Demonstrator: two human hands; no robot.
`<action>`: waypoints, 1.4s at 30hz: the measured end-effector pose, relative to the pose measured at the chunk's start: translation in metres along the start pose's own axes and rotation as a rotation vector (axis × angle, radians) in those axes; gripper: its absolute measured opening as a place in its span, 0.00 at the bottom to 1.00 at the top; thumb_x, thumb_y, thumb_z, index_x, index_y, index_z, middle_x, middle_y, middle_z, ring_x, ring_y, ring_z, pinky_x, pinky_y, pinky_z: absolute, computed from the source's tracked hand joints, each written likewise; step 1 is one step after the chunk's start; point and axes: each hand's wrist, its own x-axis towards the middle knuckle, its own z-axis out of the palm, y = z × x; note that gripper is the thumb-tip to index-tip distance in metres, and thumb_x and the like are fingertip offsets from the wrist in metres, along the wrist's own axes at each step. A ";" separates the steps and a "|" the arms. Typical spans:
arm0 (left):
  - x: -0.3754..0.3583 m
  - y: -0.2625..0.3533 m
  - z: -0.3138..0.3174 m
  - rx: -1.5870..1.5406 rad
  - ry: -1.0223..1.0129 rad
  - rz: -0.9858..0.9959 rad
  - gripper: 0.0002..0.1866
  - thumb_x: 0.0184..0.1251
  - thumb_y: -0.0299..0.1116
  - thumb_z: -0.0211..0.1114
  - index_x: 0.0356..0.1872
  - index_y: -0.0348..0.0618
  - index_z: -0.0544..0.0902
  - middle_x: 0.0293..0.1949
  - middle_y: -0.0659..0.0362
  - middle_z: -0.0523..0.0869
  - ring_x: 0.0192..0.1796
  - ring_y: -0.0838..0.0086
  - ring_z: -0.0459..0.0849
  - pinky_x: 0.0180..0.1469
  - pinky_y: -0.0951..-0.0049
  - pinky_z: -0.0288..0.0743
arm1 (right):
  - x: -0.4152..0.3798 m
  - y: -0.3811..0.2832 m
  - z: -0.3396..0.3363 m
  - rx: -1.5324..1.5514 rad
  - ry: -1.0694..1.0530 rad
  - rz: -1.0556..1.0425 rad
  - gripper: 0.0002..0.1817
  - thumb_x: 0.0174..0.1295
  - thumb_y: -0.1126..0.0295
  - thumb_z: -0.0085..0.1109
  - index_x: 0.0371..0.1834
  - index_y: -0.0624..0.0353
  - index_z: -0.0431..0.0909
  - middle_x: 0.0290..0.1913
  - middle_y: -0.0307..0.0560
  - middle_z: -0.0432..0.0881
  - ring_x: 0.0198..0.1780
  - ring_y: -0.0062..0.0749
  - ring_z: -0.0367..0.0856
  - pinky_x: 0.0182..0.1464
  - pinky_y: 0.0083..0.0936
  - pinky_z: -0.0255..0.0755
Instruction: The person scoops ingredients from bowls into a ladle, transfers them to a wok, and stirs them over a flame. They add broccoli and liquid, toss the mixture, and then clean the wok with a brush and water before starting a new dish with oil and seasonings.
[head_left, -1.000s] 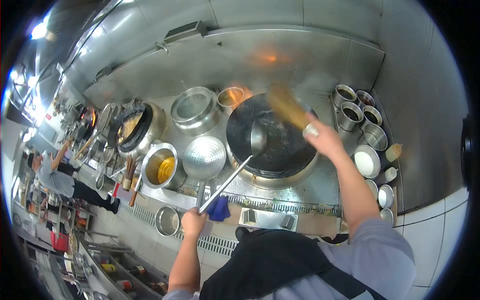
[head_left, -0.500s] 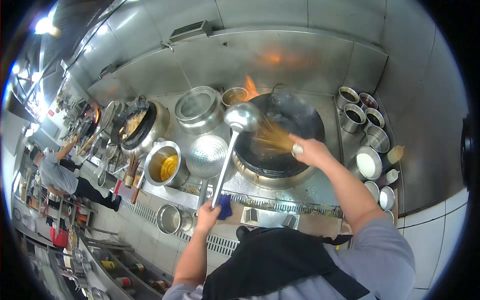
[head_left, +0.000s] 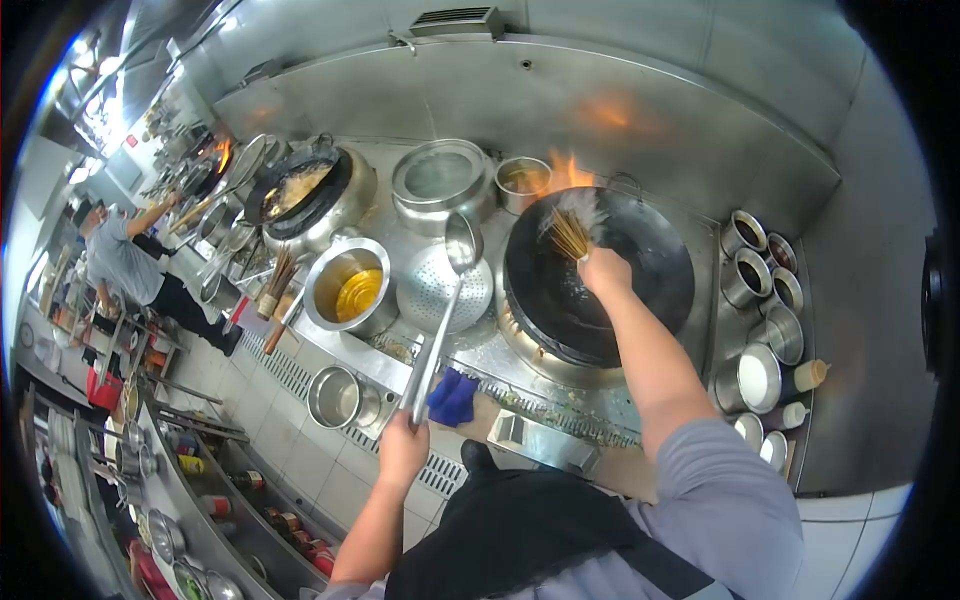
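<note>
My right hand (head_left: 604, 272) is closed round a bamboo wok brush (head_left: 571, 236), its bristles spread against the back left inside of a large black wok (head_left: 655, 290). Dark wet film glistens in the wok's bottom. My left hand (head_left: 403, 450) grips the long handle of a steel ladle (head_left: 463, 240) near its end. The ladle's bowl is raised over a perforated skimmer (head_left: 475, 300), left of the wok. The skimmer's handle runs alongside the ladle's, down to my left hand. Flames (head_left: 570, 172) rise behind the wok.
A steel pot of yellow oil (head_left: 322, 290) stands left of the skimmer. Behind are a lidded pot (head_left: 438, 175) and a small pot (head_left: 522, 180). Sauce containers (head_left: 748, 275) line the right side. A blue cloth (head_left: 453, 398) lies at the front edge. Another person (head_left: 130, 255) works far left.
The brush has moved from the wok's left side toward its back wall. The ladle's bowl has swung away from the wok's rim, over the skimmer. The view has shifted.
</note>
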 end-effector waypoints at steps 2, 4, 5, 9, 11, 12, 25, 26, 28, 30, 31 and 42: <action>-0.013 -0.020 0.003 0.036 0.013 0.021 0.16 0.58 0.33 0.61 0.45 0.34 0.78 0.32 0.40 0.83 0.38 0.45 0.82 0.41 0.53 0.75 | -0.024 -0.015 -0.007 -0.068 -0.063 -0.175 0.15 0.61 0.65 0.47 0.42 0.61 0.81 0.37 0.57 0.84 0.41 0.51 0.84 0.45 0.41 0.76; -0.020 -0.036 0.008 0.101 -0.054 -0.092 0.16 0.58 0.33 0.60 0.45 0.36 0.78 0.34 0.40 0.83 0.40 0.45 0.82 0.44 0.52 0.75 | -0.068 -0.028 -0.047 -0.262 -0.223 -0.401 0.16 0.60 0.64 0.48 0.45 0.58 0.81 0.40 0.56 0.84 0.43 0.49 0.83 0.47 0.40 0.76; -0.025 -0.037 0.009 0.123 -0.043 -0.096 0.15 0.58 0.33 0.60 0.45 0.37 0.79 0.34 0.40 0.83 0.40 0.45 0.82 0.44 0.51 0.74 | -0.091 -0.033 -0.073 -0.379 -0.341 -0.456 0.16 0.60 0.64 0.48 0.46 0.56 0.81 0.42 0.54 0.84 0.44 0.48 0.83 0.48 0.39 0.76; -0.026 -0.041 0.013 0.203 -0.074 -0.121 0.13 0.57 0.32 0.59 0.41 0.36 0.79 0.32 0.40 0.83 0.39 0.45 0.82 0.43 0.49 0.74 | -0.048 -0.031 -0.073 -0.388 -0.379 -0.351 0.16 0.56 0.62 0.51 0.43 0.53 0.83 0.44 0.54 0.83 0.46 0.46 0.83 0.50 0.40 0.75; -0.019 -0.051 0.023 0.217 -0.055 -0.102 0.10 0.57 0.31 0.58 0.38 0.36 0.78 0.32 0.39 0.82 0.38 0.45 0.82 0.40 0.49 0.75 | 0.005 -0.023 -0.026 -0.091 -0.085 -0.119 0.15 0.57 0.61 0.50 0.39 0.56 0.83 0.42 0.57 0.83 0.46 0.50 0.82 0.50 0.39 0.75; -0.016 -0.047 0.022 0.257 -0.087 -0.113 0.11 0.58 0.31 0.57 0.39 0.36 0.77 0.34 0.39 0.82 0.37 0.46 0.82 0.40 0.50 0.76 | 0.007 -0.024 -0.019 -0.077 -0.032 -0.108 0.15 0.58 0.61 0.50 0.38 0.57 0.83 0.41 0.57 0.83 0.46 0.51 0.82 0.50 0.39 0.75; 0.002 -0.067 0.034 0.228 0.007 0.090 0.27 0.55 0.26 0.54 0.60 0.36 0.68 0.42 0.43 0.82 0.43 0.50 0.82 0.44 0.54 0.76 | -0.008 -0.006 -0.018 -0.277 -0.009 -0.183 0.13 0.59 0.65 0.52 0.34 0.64 0.82 0.36 0.59 0.83 0.41 0.53 0.83 0.42 0.44 0.75; 0.002 -0.063 0.027 0.204 -0.105 -0.001 0.28 0.54 0.26 0.54 0.60 0.38 0.68 0.45 0.44 0.82 0.46 0.51 0.82 0.47 0.55 0.76 | -0.029 -0.013 -0.021 -0.289 -0.072 -0.345 0.13 0.61 0.64 0.51 0.36 0.63 0.80 0.35 0.58 0.82 0.38 0.54 0.82 0.40 0.46 0.75; -0.002 -0.069 0.030 0.144 -0.082 -0.048 0.27 0.54 0.26 0.54 0.60 0.40 0.69 0.50 0.45 0.80 0.51 0.50 0.80 0.51 0.54 0.74 | -0.070 -0.003 -0.018 -0.462 -0.145 -0.549 0.14 0.61 0.63 0.52 0.36 0.64 0.80 0.36 0.58 0.82 0.37 0.51 0.82 0.41 0.45 0.75; -0.007 -0.078 0.032 0.069 -0.107 -0.098 0.30 0.54 0.26 0.55 0.62 0.41 0.66 0.49 0.42 0.78 0.50 0.50 0.80 0.50 0.55 0.75 | -0.086 -0.007 -0.032 -0.755 -0.365 -0.397 0.12 0.60 0.67 0.52 0.36 0.62 0.82 0.37 0.58 0.84 0.41 0.50 0.84 0.44 0.42 0.76; -0.011 -0.079 0.033 0.092 -0.092 -0.095 0.30 0.55 0.28 0.56 0.63 0.41 0.65 0.48 0.43 0.78 0.48 0.49 0.80 0.49 0.54 0.75 | -0.061 0.023 -0.017 -0.719 -0.311 -0.358 0.12 0.59 0.67 0.53 0.37 0.62 0.83 0.38 0.59 0.84 0.42 0.50 0.84 0.44 0.41 0.76; -0.045 -0.092 0.011 0.128 -0.159 -0.154 0.33 0.57 0.37 0.62 0.64 0.41 0.64 0.46 0.46 0.79 0.45 0.52 0.82 0.46 0.56 0.77 | -0.061 -0.026 -0.029 -0.810 -0.307 -0.461 0.13 0.53 0.69 0.55 0.34 0.69 0.81 0.36 0.64 0.83 0.41 0.55 0.83 0.45 0.41 0.77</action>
